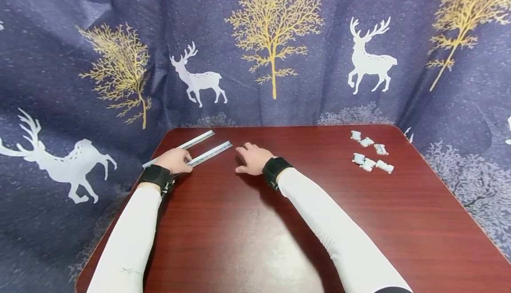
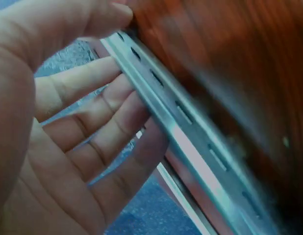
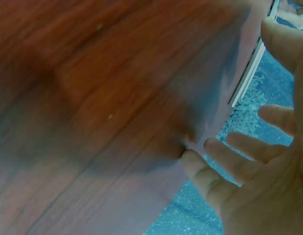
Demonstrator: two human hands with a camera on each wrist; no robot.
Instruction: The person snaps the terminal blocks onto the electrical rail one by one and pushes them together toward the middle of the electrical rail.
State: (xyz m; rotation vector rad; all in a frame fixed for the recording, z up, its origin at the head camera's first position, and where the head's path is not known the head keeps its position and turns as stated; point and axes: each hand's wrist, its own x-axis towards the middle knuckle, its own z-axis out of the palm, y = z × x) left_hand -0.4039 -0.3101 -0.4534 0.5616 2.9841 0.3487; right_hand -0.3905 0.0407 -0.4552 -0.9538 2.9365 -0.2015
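A slotted metal DIN rail (image 1: 210,153) lies slantwise on the left part of the table. At its lower left end my left hand (image 1: 174,161) has the rail between thumb and fingers. Seen from the left wrist, the fingertips meet one side edge of this rail (image 2: 183,115), with the thumb across from them. Behind it lies a second, similar rail (image 1: 197,139), partly covered by the left hand. To the right of the near rail's far end, my right hand (image 1: 255,159) hovers low over the table or touches it, fingers loosely spread, holding nothing.
Several small pale plastic pieces (image 1: 367,163) lie in two loose groups at the back right of the dark red wooden table (image 1: 247,222). A blue curtain (image 1: 247,111) printed with deer and trees hangs beyond the table's back and side edges.
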